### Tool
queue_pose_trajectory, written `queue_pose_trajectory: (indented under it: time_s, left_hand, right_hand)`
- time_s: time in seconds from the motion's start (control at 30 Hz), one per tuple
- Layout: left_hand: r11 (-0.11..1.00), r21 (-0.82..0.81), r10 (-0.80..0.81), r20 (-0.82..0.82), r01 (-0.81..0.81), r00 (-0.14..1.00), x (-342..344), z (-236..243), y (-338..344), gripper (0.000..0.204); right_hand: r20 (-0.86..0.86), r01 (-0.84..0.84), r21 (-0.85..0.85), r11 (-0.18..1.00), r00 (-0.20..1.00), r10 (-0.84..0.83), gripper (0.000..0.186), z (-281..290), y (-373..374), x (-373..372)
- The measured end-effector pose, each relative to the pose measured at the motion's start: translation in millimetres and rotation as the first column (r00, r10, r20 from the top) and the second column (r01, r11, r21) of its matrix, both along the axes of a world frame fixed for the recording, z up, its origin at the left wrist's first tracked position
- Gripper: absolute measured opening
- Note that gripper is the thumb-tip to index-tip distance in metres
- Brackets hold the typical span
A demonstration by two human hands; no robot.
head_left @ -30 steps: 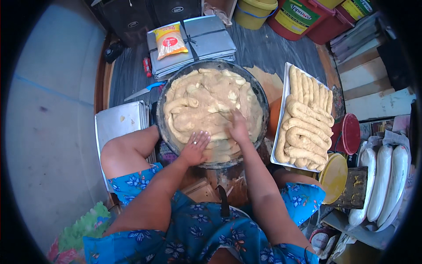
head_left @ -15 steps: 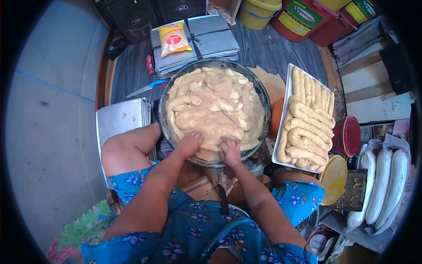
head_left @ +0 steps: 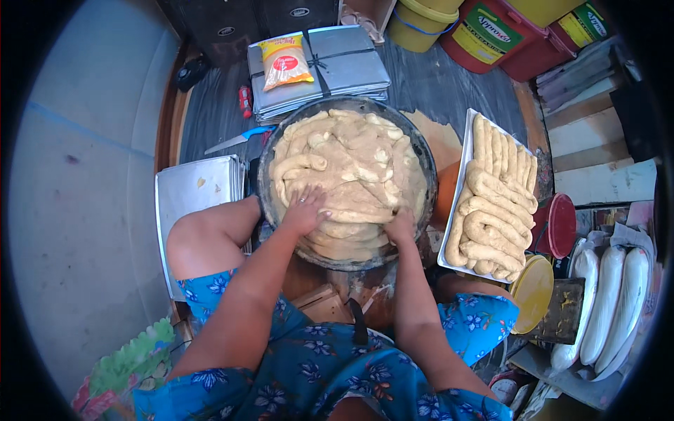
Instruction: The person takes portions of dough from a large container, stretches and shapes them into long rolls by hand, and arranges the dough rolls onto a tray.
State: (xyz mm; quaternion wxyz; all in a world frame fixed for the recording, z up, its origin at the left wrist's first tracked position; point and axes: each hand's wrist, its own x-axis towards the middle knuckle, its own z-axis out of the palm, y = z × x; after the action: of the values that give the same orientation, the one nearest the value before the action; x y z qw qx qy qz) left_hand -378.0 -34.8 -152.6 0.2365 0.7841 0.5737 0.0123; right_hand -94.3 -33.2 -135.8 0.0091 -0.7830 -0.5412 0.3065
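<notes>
Grey floor [head_left: 428,77] | red tub [head_left: 469,63], printed green-yellow label [head_left: 484,31] | left fingers [head_left: 307,196] spread on dough [head_left: 347,158] | right fingers [head_left: 401,215] curled there, pinch unclear

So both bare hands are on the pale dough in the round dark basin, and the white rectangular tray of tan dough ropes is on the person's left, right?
Not quite: the head view shows the white rectangular tray of tan dough ropes on the person's right. The left hand and right hand are on the pale dough.

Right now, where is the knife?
In the head view, the knife lies left of centre, its blue handle toward the basin, between the tied trays above and other trays below.
</notes>
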Motion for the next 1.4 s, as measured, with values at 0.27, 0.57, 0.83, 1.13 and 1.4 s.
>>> queue_pose_trajectory:
  time_s: [0.27, 0.57, 0.83, 1.13, 1.4]
  left_hand:
    - [0.984, 0.161, 0.081, -0.047, -0.072, 0.996, 23.5, -15.3, -12.4, 0.069]
    - [0.661, 0.192, 0.627, 0.390, -0.726, 0.674, -8.8, -55.5, 55.3, 0.062]
    - [0.455, -0.337, 0.852, 0.434, -0.824, 0.293, -69.3, -97.7, 56.9, 0.054]
    - [0.360, -0.611, 0.914, 0.383, -0.705, 0.135, -15.6, 0.4, 54.6, 0.056]
    - [0.930, 0.152, 0.303, 0.197, -0.335, 0.932, 35.1, 16.7, 40.3, 0.056]
  right_hand:
    - [0.107, -0.393, 0.451, 0.801, 0.915, 0.389, 0.079, -7.6, -42.7, -66.6]
    - [0.295, -0.503, 0.320, 0.803, 0.858, 0.420, 0.064, -20.0, 41.5, -84.5]
    - [0.153, -0.703, 0.378, 0.603, 0.690, 0.708, 0.045, -19.7, -12.8, -82.9]
    - [-0.689, -0.143, -0.280, 0.949, 0.718, -0.095, 0.037, 13.5, -11.2, -7.3]
    - [0.109, -0.612, 0.431, 0.663, 0.765, 0.634, 0.059, -1.3, -43.1, -73.7]
